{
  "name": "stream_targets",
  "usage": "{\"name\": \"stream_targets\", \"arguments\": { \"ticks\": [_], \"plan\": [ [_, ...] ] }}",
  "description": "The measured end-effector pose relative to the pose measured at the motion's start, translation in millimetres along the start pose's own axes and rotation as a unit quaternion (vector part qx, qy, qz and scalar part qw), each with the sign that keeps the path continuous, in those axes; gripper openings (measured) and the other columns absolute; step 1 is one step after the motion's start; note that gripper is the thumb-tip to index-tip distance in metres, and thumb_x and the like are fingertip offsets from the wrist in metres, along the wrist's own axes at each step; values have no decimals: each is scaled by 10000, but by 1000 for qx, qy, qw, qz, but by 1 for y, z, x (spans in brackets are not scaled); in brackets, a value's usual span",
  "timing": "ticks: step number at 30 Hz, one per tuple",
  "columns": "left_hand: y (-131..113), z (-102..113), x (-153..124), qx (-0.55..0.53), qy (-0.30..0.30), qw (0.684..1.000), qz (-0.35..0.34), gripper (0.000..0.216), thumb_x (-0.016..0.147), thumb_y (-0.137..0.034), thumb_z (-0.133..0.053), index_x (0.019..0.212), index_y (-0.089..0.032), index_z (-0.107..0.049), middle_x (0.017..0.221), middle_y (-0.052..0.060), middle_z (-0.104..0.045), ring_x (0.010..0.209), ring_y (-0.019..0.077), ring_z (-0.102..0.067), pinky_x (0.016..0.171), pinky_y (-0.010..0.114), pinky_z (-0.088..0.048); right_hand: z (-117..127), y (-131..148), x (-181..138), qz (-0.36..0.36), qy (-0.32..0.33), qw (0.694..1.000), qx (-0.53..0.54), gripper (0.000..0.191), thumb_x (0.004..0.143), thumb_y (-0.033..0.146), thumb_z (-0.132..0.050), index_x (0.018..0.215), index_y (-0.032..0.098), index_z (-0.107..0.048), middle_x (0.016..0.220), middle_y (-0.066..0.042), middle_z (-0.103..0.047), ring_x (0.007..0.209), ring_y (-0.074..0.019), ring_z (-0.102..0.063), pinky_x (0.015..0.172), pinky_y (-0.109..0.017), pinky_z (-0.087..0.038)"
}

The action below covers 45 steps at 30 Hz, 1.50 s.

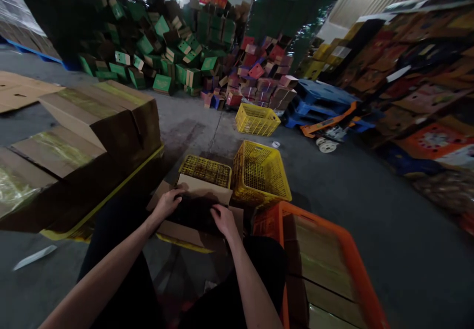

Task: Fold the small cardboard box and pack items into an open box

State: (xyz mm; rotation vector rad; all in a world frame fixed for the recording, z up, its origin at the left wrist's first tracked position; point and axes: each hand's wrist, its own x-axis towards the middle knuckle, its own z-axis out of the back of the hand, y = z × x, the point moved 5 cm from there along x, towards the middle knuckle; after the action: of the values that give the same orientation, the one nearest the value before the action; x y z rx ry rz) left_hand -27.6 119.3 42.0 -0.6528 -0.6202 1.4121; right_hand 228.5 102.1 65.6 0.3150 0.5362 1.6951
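An open cardboard box rests in front of my knees, with its flaps spread and a dark inside. My left hand is curled over the box's left edge. My right hand grips the near right edge of the opening, fingers bent. Both hands hold the box. What lies inside the box is too dark to make out.
Two yellow plastic crates stand just beyond the box, a third farther off. An orange crate holding flat cardboard is at my right. Taped cartons are stacked at left. Piles of green and red boxes and a blue pallet fill the back.
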Motion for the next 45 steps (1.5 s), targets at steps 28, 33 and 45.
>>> {"name": "stream_targets", "arguments": {
  "ticks": [28, 33, 45],
  "plan": [
    [-39, -13, -15, -339, 131, 930, 51, 572, 784, -424, -716, 1290, -164, -663, 1241, 138, -702, 1146, 336, -641, 905, 378, -511, 59, -5, -21, -16, -18, 938, 345, 219, 832, 292, -651, 1015, 240, -759, 1000, -45, -761, 911, -247, -700, 795, -348, -553],
    [-70, -2, -46, -497, 228, 827, 133, 715, 777, -539, -746, 1403, -250, -559, 1338, 158, -636, 1077, 316, -674, 821, 382, -548, 51, -3, -47, -100, -69, 782, 611, 332, 699, 407, -818, 982, 243, -759, 966, -38, -735, 864, -227, -678, 677, -304, -572],
    [-44, -23, -33, -604, 38, 781, 154, 482, 628, -400, -901, 992, -149, -709, 953, 78, -727, 835, 194, -689, 797, 310, -550, 20, 16, -23, -55, -44, 807, 587, 299, 723, 401, -807, 977, 246, -780, 1023, -37, -760, 998, -249, -673, 956, -406, -527]
  ]
}}
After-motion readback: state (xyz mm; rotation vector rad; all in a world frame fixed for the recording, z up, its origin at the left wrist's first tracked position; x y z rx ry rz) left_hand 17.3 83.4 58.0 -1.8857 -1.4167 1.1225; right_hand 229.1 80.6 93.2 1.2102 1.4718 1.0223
